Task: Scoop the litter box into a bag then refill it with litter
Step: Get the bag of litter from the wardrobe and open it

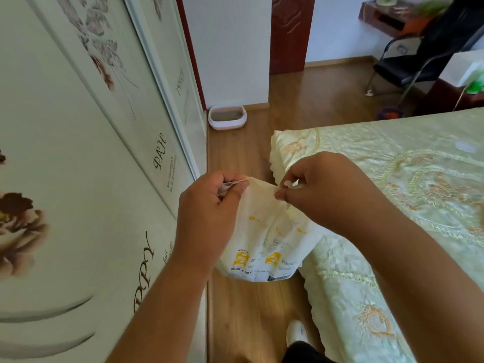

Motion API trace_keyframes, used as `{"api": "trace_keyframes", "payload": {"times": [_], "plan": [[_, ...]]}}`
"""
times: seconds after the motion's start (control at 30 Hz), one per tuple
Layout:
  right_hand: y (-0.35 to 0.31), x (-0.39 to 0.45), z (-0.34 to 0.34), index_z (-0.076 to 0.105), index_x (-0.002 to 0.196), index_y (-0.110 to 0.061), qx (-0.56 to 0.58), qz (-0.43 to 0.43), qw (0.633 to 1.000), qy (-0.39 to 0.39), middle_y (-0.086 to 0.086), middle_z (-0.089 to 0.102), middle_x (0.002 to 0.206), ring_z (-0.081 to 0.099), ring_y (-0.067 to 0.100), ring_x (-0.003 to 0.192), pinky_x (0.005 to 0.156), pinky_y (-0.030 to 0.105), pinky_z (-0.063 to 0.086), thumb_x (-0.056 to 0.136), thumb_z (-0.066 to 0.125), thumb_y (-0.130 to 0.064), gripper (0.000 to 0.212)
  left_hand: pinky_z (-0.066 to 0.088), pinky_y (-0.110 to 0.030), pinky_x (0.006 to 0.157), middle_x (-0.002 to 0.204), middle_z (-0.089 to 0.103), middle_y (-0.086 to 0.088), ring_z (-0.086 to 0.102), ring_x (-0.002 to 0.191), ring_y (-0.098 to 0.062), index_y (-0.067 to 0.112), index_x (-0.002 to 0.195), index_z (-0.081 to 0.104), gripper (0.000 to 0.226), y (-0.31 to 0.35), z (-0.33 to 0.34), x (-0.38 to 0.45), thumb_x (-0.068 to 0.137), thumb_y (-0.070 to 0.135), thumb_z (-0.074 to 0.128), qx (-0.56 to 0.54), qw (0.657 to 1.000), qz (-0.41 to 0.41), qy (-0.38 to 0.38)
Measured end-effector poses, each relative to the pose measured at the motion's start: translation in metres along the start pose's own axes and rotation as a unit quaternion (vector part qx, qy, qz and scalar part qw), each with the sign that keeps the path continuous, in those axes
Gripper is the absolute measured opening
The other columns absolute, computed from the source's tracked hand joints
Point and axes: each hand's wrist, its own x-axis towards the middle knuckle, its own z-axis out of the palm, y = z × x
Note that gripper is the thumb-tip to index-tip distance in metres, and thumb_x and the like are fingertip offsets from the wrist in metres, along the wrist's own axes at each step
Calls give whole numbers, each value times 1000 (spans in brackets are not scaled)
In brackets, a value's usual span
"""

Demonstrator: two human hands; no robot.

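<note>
A white litter bag (264, 239) with yellow print hangs in front of me above the wooden floor. My left hand (209, 208) grips its top left corner with curled fingers. My right hand (322, 189) pinches the top right edge, and a small white piece shows between the fingertips. Far ahead on the floor, against the white wall, sits the litter box (227, 117), white and pink with grey litter inside. Both hands are well short of it.
A wardrobe (86, 158) with flower prints runs along the left. A bed (392, 195) with a pale green cover fills the right. A narrow strip of wooden floor (235, 153) leads to the box. A dark chair (400, 66) stands at the back right.
</note>
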Motion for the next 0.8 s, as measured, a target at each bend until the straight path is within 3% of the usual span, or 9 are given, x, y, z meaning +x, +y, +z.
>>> {"api": "trace_keyframes", "payload": {"times": [0.2, 0.33, 0.43, 0.5, 0.67, 0.8], "plan": [[7, 88, -1, 74, 88, -26, -4, -19, 999, -30, -10, 66, 66, 57, 2, 57, 49, 14, 31, 90, 70, -37, 12, 42, -3, 67, 84, 67, 22, 62, 82, 9, 34, 94, 70, 7, -19, 23, 73, 95, 28, 72, 19, 1000, -15, 18], [23, 152, -3, 57, 66, -31, -25, -41, 998, -41, -10, 55, 62, 51, 5, 58, 51, 19, 32, 89, 71, -37, 28, 44, -5, 65, 84, 68, 19, 62, 80, 5, 33, 94, 71, 5, -31, 48, 124, 95, 28, 72, 23, 998, -51, 24], [32, 200, -5, 71, 80, -25, -18, -48, 997, -65, -7, 67, 72, 63, 10, 69, 65, 26, 53, 91, 68, -37, 16, 45, -7, 63, 81, 68, 18, 62, 77, 4, 34, 91, 71, 8, -38, 64, 162, 94, 27, 72, 22, 997, -66, 32], [36, 230, -7, 75, 89, -22, -34, -58, 995, -79, -4, 71, 77, 67, 13, 73, 74, 34, 58, 91, 67, -39, 18, 45, -6, 63, 78, 68, 19, 62, 76, 6, 38, 87, 69, 15, -41, 76, 184, 94, 26, 73, 17, 996, -76, 48], [45, 290, -15, 74, 87, -22, -54, -80, 990, -99, -4, 72, 76, 66, 12, 68, 67, 29, 57, 91, 67, -40, 20, 46, -8, 64, 83, 68, 25, 64, 78, 2, 39, 84, 68, 16, -52, 97, 232, 94, 28, 73, 7, 993, -99, 63], [52, 335, -26, 74, 95, -23, -65, -78, 989, -105, -5, 70, 84, 65, 12, 77, 68, 26, 53, 93, 65, -39, 18, 50, -11, 66, 86, 69, 25, 65, 80, 2, 40, 86, 68, 15, -58, 113, 275, 95, 29, 71, 5, 995, -86, 58]]}}
